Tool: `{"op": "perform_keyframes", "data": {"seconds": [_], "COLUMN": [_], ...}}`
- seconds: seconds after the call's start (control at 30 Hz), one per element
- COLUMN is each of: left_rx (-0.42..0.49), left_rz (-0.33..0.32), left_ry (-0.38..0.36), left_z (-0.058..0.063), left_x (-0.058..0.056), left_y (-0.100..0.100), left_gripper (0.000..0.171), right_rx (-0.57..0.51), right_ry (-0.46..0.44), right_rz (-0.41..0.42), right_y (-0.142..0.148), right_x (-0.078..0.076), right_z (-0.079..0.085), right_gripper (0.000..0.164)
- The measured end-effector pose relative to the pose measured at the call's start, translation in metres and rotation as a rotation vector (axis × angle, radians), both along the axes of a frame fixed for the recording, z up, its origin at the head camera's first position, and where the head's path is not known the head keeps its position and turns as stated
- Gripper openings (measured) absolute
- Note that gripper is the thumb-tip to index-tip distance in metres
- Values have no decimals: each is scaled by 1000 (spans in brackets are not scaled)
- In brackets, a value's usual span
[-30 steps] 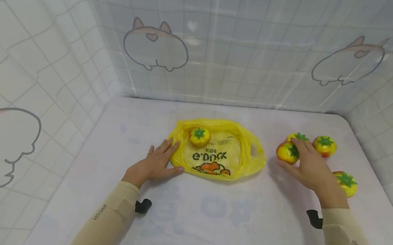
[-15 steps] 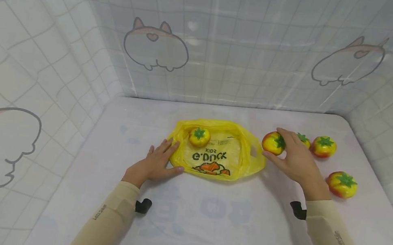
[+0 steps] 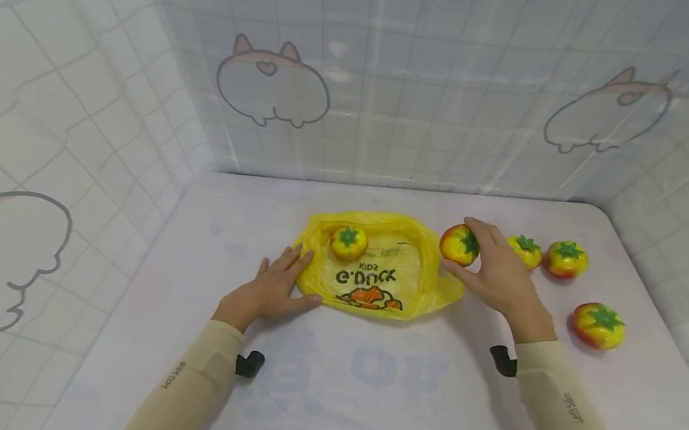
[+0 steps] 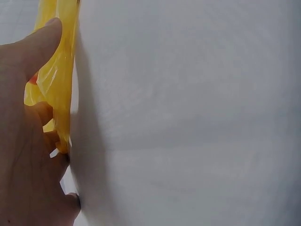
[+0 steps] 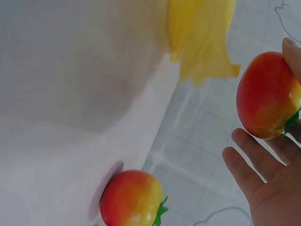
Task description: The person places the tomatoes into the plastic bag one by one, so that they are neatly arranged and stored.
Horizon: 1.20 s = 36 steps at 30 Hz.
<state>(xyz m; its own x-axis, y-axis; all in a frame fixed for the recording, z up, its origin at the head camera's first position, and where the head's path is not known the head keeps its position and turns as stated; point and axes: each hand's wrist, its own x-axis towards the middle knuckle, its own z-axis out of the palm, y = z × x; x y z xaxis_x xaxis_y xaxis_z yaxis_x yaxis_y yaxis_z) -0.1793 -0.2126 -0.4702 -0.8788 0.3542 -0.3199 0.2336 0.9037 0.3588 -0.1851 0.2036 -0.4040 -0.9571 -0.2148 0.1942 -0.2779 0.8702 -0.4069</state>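
My right hand (image 3: 500, 281) holds a red-and-yellow toy tomato (image 3: 457, 246) with a green leafy top, pinched between thumb and fingers. It is raised beside the right end of a yellow plastic bag (image 3: 381, 309). In the right wrist view, the held tomato (image 5: 262, 96) sits between thumb and fingers, with two other fingers stretched below it. My left hand (image 3: 278, 286) rests, fingers spread, at the bag's left edge, its thumb along the near corner. The left wrist view has the thumb against the bag (image 4: 59, 80). Another toy tomato (image 3: 349, 243) lies inside the opened-out bag.
Three more toy tomatoes stand on the right of the white-covered table (image 3: 360, 403): one behind the right hand (image 3: 526, 250), another by it (image 3: 566, 259), a third nearer (image 3: 598, 326). Tile-patterned curtains (image 3: 396, 107) with animal drawings enclose the table.
My right hand has lifted a toy tomato from the group on the right and carried it left to the bag's right end. My left hand and the bag have stayed in place.
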Motion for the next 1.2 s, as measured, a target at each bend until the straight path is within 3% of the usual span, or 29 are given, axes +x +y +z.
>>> {"op": "perform_keyframes", "data": {"seconds": [0.23, 0.57, 0.9, 1.2], "left_rx": [9, 1, 7, -2], "left_rz": [-4, -2, -12, -8], "left_ry": [3, -9, -11, 18], "left_z": [-1, 0, -6, -4], "left_x": [-1, -2, 2, 3], "left_y": [0, -1, 1, -1], "left_gripper": [106, 105, 105, 105], "right_rx": [-39, -63, -36, 36], "right_ry": [54, 37, -5, -2], "right_rz": [50, 115, 154, 171], "right_y": [-17, -43, -61, -88], "right_x": [-4, -12, -16, -30], "right_z": [-1, -1, -14, -25], "right_gripper": [88, 89, 89, 88]}}
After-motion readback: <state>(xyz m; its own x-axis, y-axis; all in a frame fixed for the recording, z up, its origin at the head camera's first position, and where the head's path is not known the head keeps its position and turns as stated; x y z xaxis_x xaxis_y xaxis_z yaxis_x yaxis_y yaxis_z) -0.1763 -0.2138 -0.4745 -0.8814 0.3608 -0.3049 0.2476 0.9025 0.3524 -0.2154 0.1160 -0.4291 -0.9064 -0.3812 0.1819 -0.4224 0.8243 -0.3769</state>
